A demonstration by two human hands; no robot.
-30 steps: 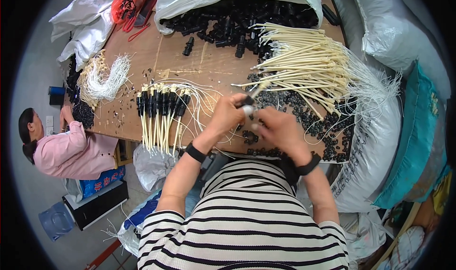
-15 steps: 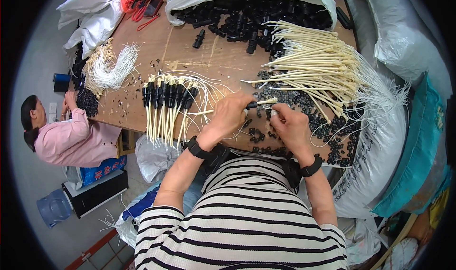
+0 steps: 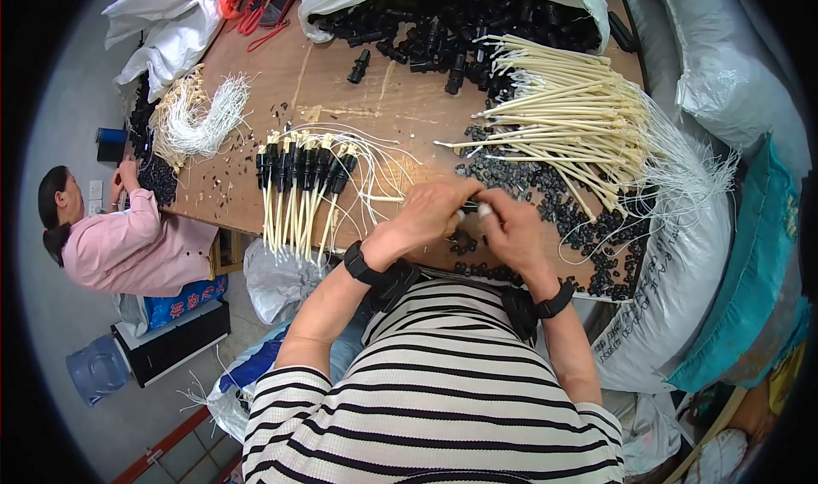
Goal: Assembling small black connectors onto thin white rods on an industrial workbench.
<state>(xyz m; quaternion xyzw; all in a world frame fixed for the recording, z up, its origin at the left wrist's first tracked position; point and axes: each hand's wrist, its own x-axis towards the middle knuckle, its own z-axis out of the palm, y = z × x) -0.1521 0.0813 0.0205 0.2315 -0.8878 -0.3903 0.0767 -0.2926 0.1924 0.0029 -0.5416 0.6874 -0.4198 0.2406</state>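
Note:
My left hand (image 3: 429,212) is closed around a cream tube (image 3: 388,199), whose end sticks out to the left of my fingers. My right hand (image 3: 513,231) is closed too, its thumb and fingertips meeting those of the left. The fingers cover most of what lies between them; a bit of black shows there. Left of my hands is a row of cream tubes with black plastic fittings (image 3: 308,173) and white strings. Small black plastic clips (image 3: 588,241) lie scattered by my right hand. Beyond them is a pile of plain cream tubes (image 3: 567,113) with white strings.
A white sack (image 3: 601,15) at the far side spills black fittings (image 3: 426,37) onto the brown table (image 3: 341,83). Bundled white strings (image 3: 209,122) lie at the left. A person in pink (image 3: 128,241) works at the table's left end. Full sacks (image 3: 673,305) crowd the right side.
My hands have come together, fingertips now meeting. The black fitting and cream tube end that showed between them are now mostly covered.

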